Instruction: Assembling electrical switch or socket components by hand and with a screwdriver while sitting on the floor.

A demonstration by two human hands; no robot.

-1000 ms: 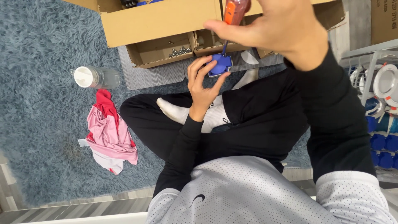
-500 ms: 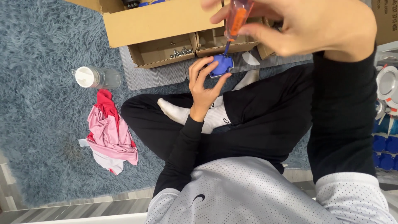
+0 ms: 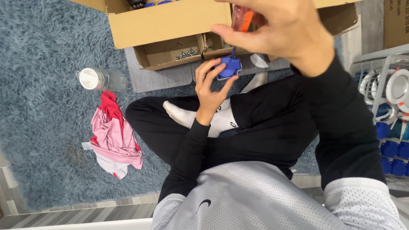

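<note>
Seated cross-legged on shaggy blue-grey carpet, left hand pinches small blue plastic fitting above white-socked foot, right hand grips orange-handled screwdriver, tip on fitting: fastening under way, unfinished, loose screws waiting in open cardboard box.

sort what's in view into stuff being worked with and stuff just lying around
In use: left hand holding blue plastic part; right hand gripping orange-handled screwdriver; small box of screws.
Lying about: clear bottle; pink and red cloth; blue rug.
</note>
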